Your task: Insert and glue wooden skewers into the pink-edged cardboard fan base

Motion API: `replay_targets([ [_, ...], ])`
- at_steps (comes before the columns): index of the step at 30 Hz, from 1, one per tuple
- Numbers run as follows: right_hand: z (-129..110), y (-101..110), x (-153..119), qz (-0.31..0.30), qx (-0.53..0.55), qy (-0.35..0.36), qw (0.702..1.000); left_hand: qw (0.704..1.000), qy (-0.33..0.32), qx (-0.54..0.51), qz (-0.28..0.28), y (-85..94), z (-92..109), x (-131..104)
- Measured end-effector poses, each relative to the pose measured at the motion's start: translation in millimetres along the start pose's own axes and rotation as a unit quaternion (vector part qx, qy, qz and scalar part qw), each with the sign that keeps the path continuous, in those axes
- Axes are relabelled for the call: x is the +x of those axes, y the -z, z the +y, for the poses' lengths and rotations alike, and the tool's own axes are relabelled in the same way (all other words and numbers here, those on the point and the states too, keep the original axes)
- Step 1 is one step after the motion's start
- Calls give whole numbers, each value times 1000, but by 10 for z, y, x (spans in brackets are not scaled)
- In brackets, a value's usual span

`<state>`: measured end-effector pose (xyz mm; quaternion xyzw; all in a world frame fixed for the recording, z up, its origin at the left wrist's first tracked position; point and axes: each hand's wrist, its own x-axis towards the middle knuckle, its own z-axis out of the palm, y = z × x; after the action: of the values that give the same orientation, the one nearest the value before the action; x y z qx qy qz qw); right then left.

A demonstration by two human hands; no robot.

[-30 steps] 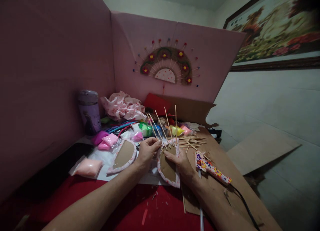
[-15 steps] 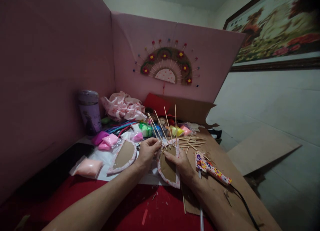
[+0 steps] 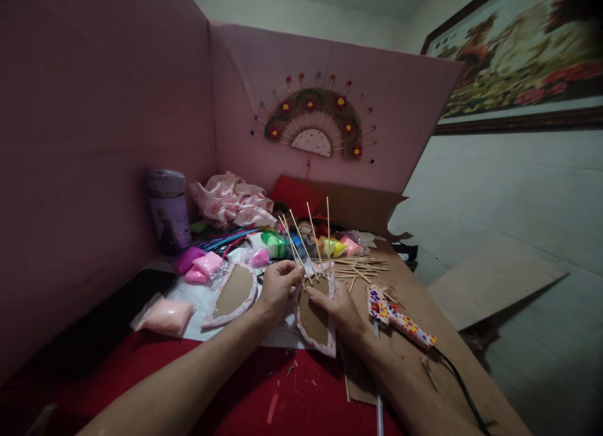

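Observation:
My right hand grips a half-round cardboard piece edged with pink-white fabric, thumb on its brown face. Several thin wooden sticks fan upward from its curved rim. With thumb and fingers pinched, my left hand holds the lower end of the leftmost wooden stick against the rim. A second half-round cardboard piece with the same fabric border lies left of my left hand. To the right of my right hand rests a glue gun wrapped in flowered cloth, a clear glue stick by it.
Loose wooden sticks lie behind my right hand. Bags of coloured clay, crumpled fabric and a purple tumbler stand at the back left. A decorated fan hangs on the pink panel. The glue gun's cord runs along the right.
The held cardboard piece and its sticks have shifted very slightly left. Both hands keep the same grip.

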<state>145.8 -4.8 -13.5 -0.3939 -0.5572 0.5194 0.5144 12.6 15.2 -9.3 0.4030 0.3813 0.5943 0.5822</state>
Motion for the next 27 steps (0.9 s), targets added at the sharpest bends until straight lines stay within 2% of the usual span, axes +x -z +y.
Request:
replay_targets([
  [13,-28,-27,-29,-15,-46,20,999,1000,6,-2,6,19,-29,17],
  [27,0,-50,-42,-22,97,-50,994,999,-14,-7,40,-29,21,-3],
])
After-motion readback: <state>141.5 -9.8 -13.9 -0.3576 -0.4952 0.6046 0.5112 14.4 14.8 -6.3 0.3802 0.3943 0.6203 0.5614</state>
